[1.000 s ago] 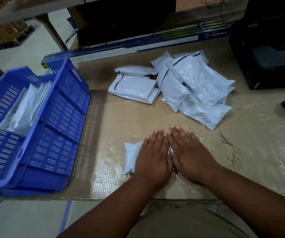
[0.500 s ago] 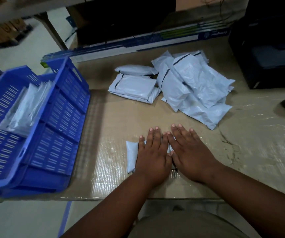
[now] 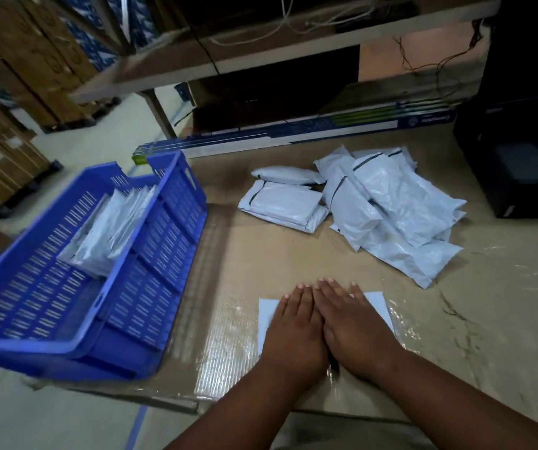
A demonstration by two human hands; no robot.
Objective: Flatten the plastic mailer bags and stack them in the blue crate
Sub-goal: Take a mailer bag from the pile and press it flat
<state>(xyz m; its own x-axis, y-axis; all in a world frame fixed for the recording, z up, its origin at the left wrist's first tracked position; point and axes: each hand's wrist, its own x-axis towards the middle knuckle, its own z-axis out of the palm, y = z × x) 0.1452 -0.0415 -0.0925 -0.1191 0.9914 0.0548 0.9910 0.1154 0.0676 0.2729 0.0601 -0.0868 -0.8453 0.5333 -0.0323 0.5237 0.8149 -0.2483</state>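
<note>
Mailer bag under the hands: a pale grey plastic mailer bag (image 3: pixel 378 302) lies flat on the tabletop (image 3: pixel 293 254) near its front edge, about midway along; only its left strip and its far right corner show past the hands.
Left hand: the left hand (image 3: pixel 293 332) rests palm down on the bag, fingers straight and close together, pointing toward the back edge.
Right hand: the right hand (image 3: pixel 355 329) lies palm down beside it, fingers straight, its inner edge touching the left hand; both press flat and grip nothing.
Loose mailers: a heap of puffy grey mailer bags (image 3: pixel 390 209) sits toward the back right of the tabletop, overlapping one another, well apart from the hands; two more (image 3: pixel 282 203) lie just left of the heap, the smaller one behind the larger.
Blue crate: the blue crate (image 3: pixel 163 254), slotted plastic, stands at the left edge of the tabletop and reaches past its front left corner.
Crate contents: a few grey mailer bags (image 3: pixel 108 235) lean against the crate's right wall.
Back edge: a long printed carton (image 3: pixel 293 138) lies along the back edge.
Right edge: a black machine (image 3: pixel 520 170) stands at the back right corner.
Tabletop surface: brown cardboard with glossy clear tape near the front.
</note>
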